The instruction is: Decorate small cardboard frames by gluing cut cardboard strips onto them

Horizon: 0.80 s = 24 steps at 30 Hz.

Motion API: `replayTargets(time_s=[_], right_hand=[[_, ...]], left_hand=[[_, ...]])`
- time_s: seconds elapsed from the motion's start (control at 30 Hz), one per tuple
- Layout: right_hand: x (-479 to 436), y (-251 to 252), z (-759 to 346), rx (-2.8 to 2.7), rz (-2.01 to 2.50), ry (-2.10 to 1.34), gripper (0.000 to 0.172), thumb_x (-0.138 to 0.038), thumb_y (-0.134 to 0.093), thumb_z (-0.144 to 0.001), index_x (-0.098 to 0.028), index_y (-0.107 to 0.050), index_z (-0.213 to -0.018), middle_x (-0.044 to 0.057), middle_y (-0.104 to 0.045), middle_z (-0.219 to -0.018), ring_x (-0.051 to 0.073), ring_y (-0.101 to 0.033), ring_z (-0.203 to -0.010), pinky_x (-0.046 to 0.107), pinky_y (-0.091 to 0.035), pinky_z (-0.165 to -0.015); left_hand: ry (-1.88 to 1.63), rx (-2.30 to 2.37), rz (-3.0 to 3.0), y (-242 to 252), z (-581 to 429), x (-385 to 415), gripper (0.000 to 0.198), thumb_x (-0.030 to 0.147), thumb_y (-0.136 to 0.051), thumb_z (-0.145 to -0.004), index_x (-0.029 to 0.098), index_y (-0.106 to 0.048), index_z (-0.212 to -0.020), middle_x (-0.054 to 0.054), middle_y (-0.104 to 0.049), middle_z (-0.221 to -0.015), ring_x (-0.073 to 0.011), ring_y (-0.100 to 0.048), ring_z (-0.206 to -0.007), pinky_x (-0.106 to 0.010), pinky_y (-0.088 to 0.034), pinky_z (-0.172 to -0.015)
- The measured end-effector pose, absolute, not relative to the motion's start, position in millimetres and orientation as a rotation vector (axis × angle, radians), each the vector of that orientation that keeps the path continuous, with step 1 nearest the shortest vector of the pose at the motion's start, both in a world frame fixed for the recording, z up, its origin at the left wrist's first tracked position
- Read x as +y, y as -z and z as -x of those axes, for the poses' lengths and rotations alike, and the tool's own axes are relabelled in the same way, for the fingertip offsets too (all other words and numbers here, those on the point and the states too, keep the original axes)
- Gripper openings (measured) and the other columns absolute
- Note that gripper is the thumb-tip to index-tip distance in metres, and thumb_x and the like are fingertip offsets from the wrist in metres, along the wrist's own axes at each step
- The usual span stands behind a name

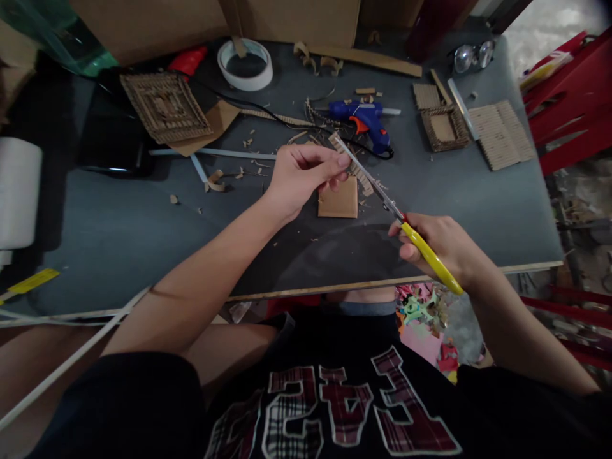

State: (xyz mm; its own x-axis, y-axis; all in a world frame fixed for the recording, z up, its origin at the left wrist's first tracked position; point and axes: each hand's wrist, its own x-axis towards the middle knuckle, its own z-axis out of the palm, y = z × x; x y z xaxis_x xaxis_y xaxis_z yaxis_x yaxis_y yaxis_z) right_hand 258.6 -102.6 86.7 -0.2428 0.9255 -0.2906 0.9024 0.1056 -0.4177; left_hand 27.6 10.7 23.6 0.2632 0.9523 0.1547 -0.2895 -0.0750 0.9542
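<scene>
Between thumb and fingers, my left hand (310,172) pinches a short strip of corrugated cardboard (362,178). My right hand (433,245) is closed round the yellow handle of a pair of scissors (430,255). The scissor blades lie along the strip, close to my left fingertips; whether they are parted I cannot make out. Under the strip, a small square cardboard piece (338,199) rests on the table. A blue glue gun (366,118) lies just beyond my hands, its trigger orange and a clear glue stick at its back.
Behind are a roll of white tape (245,65) and a long cardboard strip (368,60). A ridged cardboard square (165,108) sits at left. To the right lie a small cardboard box (444,129), a corrugated sheet (502,134) and glasses (472,57). Scraps litter the table (143,223).
</scene>
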Motion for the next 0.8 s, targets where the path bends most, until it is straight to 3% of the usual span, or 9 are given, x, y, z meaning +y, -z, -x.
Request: replayTargets(time_s=[0.3,0.47,0.8], right_hand=[[-100.4,-82.8,-261.0,-2.310,1.912,-0.825,0.088,-0.098,-0.017,-0.074,-0.020,-0.057,-0.067,0.000,-0.049,-0.053,0.011,-0.035,-0.050,0.030,-0.028,-0.056],[-101.6,-83.2,-260.8,-2.304,1.903,-0.794,0.085,-0.096,-0.021,-0.077,-0.019,-0.054,-0.062,-0.002,-0.043,-0.051,0.010,-0.028,-0.052,0.029,-0.026,-0.055],[-100.6,-81.5,-255.9,-2.272,1.895,-0.749,0.081,-0.092,-0.024,-0.082,-0.020,-0.054,-0.060,-0.005,-0.036,-0.047,0.009,-0.026,-0.049,0.027,-0.026,-0.052]], left_hand=[[-1.197,0.685,-1.170,-24.5,-30.6,6.6,0.040,0.057,-0.085,-0.065,0.019,-0.073,-0.067,0.003,-0.064,-0.056,-0.0046,-0.058,-0.046,-0.015,-0.037,-0.038],[-1.204,0.684,-1.189,-21.5,-31.0,8.4,0.038,0.056,-0.083,-0.068,0.019,-0.072,-0.067,0.004,-0.065,-0.058,-0.0045,-0.059,-0.046,-0.014,-0.038,-0.037],[-1.210,0.698,-1.241,-16.5,-25.8,18.5,0.033,0.046,-0.079,-0.079,0.019,-0.067,-0.067,0.004,-0.063,-0.058,-0.0059,-0.063,-0.048,-0.014,-0.038,-0.037]])
